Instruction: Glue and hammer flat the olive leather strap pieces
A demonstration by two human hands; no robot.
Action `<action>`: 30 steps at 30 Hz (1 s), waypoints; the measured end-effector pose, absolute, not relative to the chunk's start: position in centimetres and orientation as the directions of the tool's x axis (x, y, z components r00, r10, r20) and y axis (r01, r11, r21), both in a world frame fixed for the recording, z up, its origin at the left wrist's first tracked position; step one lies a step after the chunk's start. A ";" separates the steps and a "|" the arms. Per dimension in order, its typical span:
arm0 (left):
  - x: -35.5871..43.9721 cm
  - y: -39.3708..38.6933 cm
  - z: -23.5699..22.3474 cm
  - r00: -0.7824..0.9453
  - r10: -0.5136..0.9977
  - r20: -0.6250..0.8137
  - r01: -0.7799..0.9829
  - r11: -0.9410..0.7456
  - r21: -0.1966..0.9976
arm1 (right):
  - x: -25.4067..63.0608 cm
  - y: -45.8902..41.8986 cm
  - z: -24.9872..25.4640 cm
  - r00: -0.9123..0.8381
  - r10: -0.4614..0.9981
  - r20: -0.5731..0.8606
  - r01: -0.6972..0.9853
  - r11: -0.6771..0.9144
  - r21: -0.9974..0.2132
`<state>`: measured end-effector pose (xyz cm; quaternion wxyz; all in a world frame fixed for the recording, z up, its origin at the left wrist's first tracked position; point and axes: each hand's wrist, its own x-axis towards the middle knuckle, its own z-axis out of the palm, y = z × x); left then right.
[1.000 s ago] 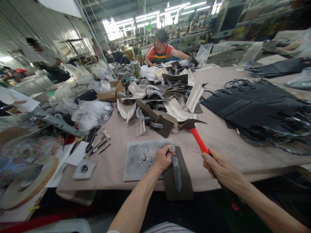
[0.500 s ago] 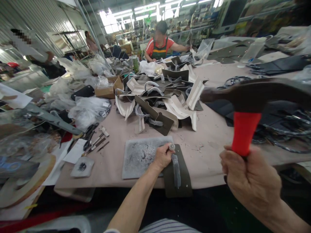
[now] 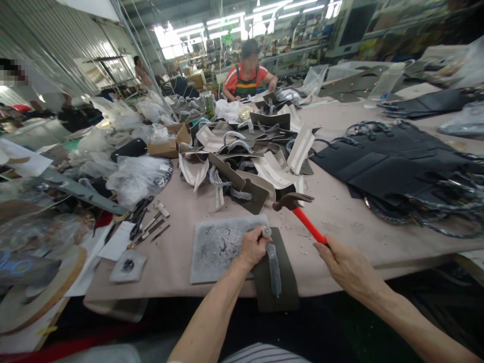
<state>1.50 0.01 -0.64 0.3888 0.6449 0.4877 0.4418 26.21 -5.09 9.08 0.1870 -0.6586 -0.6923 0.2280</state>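
Observation:
My left hand (image 3: 252, 248) is closed round an upright metal punch (image 3: 266, 232) at the top of a dark olive leather piece (image 3: 280, 275). That piece has a grey strap (image 3: 275, 269) along it and overhangs the table's near edge. My right hand (image 3: 342, 263) grips the red handle of a claw hammer (image 3: 298, 212). The hammer's dark head hangs over the table just right of and above the punch. A scuffed grey cutting pad (image 3: 219, 247) lies under my left hand.
A heap of olive and cream cut pieces (image 3: 249, 156) fills the middle of the table. Black panels with handles (image 3: 401, 166) lie at the right. Scissors and small tools (image 3: 145, 222) sit at the left beside plastic bags (image 3: 139, 176). A person in a red shirt (image 3: 247, 75) works at the far end.
The hammer swung up close to the camera half a second ago and has come back down near the punch. My left hand stayed on the punch.

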 end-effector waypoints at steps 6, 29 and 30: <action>1.6 0.2 -0.3 0.109 0.973 0.202 0.281 -0.225 0.933 | 29.1 -3.3 3.5 0.110 0.944 -0.310 0.897 -0.228 -0.378; -4.1 -0.9 -0.5 -0.255 0.965 0.068 0.125 -0.037 0.991 | 18.8 -6.7 3.8 0.150 0.985 -0.088 0.331 -0.134 -0.934; -4.1 -1.1 -0.7 -0.253 0.965 0.070 0.115 -0.042 0.992 | 19.4 -6.5 4.1 0.186 0.972 -0.145 0.264 -0.192 -0.945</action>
